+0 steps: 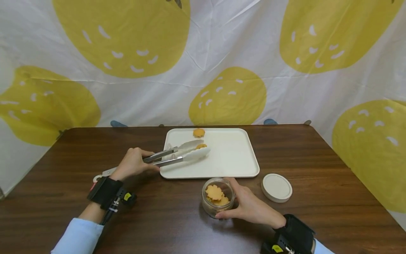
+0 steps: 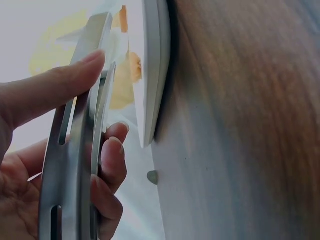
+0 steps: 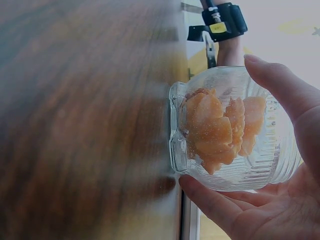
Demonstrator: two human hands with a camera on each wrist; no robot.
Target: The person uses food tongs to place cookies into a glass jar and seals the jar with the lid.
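Observation:
My left hand [image 1: 134,163] grips metal tongs [image 1: 177,156] with white tips, reaching over the white tray [image 1: 234,158]. The tips pinch an orange flower-shaped cookie [image 1: 201,146]. Another cookie [image 1: 198,132] lies at the tray's far edge. In the left wrist view my fingers [image 2: 107,165] squeeze the tong arms [image 2: 82,140] beside the tray's edge [image 2: 152,75]. My right hand [image 1: 250,206] curls round a small glass jar [image 1: 218,197] holding several orange cookies [image 3: 220,127], standing on the table in front of the tray.
A round white lid [image 1: 276,187] lies on the dark wooden table [image 1: 333,197] right of the jar. A white cloth with yellow shapes [image 1: 228,95] hangs behind the table. The table's edges run close at left and right.

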